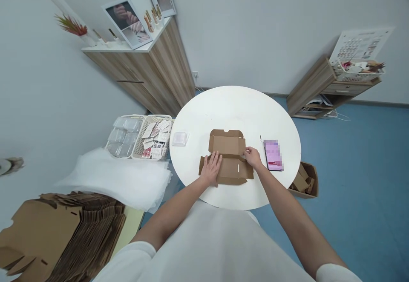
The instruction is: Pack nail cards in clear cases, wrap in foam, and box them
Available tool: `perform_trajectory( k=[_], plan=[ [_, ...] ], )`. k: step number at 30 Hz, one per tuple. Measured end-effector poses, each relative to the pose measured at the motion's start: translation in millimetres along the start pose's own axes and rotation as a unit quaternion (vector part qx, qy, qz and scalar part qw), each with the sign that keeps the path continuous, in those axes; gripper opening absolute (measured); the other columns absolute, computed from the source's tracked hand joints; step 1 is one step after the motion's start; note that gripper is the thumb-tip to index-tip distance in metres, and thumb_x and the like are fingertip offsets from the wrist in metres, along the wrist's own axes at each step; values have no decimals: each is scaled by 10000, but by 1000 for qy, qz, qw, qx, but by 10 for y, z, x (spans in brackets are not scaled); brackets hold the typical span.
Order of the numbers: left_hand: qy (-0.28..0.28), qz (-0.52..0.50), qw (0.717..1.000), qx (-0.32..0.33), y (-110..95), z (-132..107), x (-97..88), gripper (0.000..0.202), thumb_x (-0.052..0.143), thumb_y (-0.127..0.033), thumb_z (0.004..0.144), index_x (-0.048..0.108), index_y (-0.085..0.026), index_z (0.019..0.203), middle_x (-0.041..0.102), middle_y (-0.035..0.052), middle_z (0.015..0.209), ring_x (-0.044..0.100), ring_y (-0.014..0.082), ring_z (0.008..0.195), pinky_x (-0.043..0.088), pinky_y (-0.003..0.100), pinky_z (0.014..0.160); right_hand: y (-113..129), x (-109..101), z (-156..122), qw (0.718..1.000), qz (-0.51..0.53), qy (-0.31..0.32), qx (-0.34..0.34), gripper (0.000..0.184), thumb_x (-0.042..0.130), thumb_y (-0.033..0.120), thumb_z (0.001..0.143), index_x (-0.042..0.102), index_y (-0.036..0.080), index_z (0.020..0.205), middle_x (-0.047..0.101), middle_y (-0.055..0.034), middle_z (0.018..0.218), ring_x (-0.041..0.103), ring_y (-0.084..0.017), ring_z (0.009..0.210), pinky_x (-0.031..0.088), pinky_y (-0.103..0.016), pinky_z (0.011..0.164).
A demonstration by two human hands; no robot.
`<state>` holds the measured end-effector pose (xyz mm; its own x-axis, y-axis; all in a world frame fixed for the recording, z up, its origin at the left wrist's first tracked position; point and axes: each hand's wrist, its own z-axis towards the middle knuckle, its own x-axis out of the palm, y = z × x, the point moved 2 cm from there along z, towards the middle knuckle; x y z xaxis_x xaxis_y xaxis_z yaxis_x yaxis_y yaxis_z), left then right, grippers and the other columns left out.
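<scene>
An unfolded brown cardboard box (227, 145) lies on the round white table (234, 107) in front of me. My left hand (211, 168) rests flat on its near-left part, fingers spread. At the right edge, by the crease between the two panels, my right hand (252, 156) pinches a side flap of the cardboard. A small white slot or strip shows on the near panel. To the right of my right hand lies a phone (273, 155) with a pink, blurred screen. A small clear plastic case (180, 139) sits on the table's left side.
Left of the table stand a basket of printed cards (155, 137) and a basket of clear plastic boxes (124, 136). White foam sheets (118, 177) and stacked flat cardboard (89, 235) lie nearer. A cardboard bin (305, 182) sits right, below the table. Cabinets (153, 69) stand behind.
</scene>
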<state>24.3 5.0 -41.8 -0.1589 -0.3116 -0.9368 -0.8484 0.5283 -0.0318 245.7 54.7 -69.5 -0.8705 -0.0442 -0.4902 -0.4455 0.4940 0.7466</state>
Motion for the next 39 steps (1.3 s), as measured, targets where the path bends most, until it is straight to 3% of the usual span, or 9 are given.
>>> perform_trajectory(
  k=[5, 9, 11, 15, 19, 23, 28, 32, 39],
  plan=[
    [28, -2, 999, 28, 44, 109, -17, 1308, 712, -546, 346, 18, -85, 1355, 15, 200, 1415, -166, 356, 1264, -44, 568, 988, 3, 18, -85, 999, -9, 39, -8, 248, 451, 260, 703, 606, 190, 883, 665, -37, 798, 607, -169, 755, 440, -272, 672],
    [36, 7, 999, 25, 100, 163, -43, 1219, 703, -518, 414, 55, -105, 1359, 82, 182, 1415, -88, 346, 1283, -66, 576, 979, 90, -6, -221, 987, -123, -65, -75, 526, 446, 367, 729, 411, 167, 1215, 570, -106, 1087, 508, -246, 1015, 374, -381, 844],
    [39, 1, 999, 21, 137, 177, -53, 1209, 702, -527, 412, 74, -108, 1357, 111, 177, 1412, -69, 353, 1283, -59, 591, 970, 156, 20, -326, 965, -194, -89, -155, 737, 475, 443, 708, 210, 140, 1326, 437, -138, 1249, 383, -280, 1149, 294, -430, 925],
    [29, -15, 999, 28, 173, 170, -44, 1203, 714, -516, 396, 104, -112, 1352, 144, 179, 1403, -39, 361, 1284, -38, 597, 970, 221, 225, -541, 876, -343, 53, -336, 999, 563, 554, 602, 52, 147, 1359, 225, -131, 1391, 138, -288, 1283, 114, -448, 1016],
    [-4, -31, 999, 40, 144, 109, -56, 1100, 714, -443, 455, 140, -145, 1344, 190, 168, 1392, 9, 339, 1289, -20, 571, 986, 156, 421, -627, 811, -450, 121, -354, 1183, 671, 558, 445, 24, 175, 1359, 126, -122, 1422, 18, -309, 1302, -7, -481, 1018],
    [-40, -64, 997, -14, 159, -95, -65, 1066, 693, -500, 482, 150, -173, 1339, 134, 172, 1406, -42, 354, 1286, 24, 553, 990, 83, 515, -630, 813, -473, 101, -324, 1196, 709, 473, 448, -18, 199, 1357, 127, -116, 1421, 44, -302, 1302, -23, -522, 1006],
    [-44, -209, 944, -252, 399, -537, 213, 947, 550, -548, 650, 55, -131, 1341, 135, 225, 1391, 121, 351, 1278, 275, 495, 912, 50, 533, -669, 834, -443, 94, -314, 1142, 689, 472, 498, -21, 221, 1357, 129, -112, 1422, 16, -295, 1304, 13, -549, 995],
    [-32, -387, 887, -248, 531, -655, 449, 582, 473, -346, 772, 245, -155, 1272, 487, 131, 1201, 571, 183, 923, 432, 292, 763, 29, 537, -696, 856, -419, 116, -279, 1133, 666, 453, 541, -114, 260, 1340, 81, -96, 1430, -11, -288, 1302, 72, -601, 952],
    [-77, -395, 879, -255, 447, -502, 360, 204, 417, -251, 787, 502, -174, 956, 613, 32, 820, 579, 141, 763, 438, 257, 681, -2, 627, -762, 864, -395, 135, -280, 1113, 669, 337, 564, -125, 251, 1339, 43, -69, 1436, -18, -256, 1306, 177, -504, 977]
  ],
)
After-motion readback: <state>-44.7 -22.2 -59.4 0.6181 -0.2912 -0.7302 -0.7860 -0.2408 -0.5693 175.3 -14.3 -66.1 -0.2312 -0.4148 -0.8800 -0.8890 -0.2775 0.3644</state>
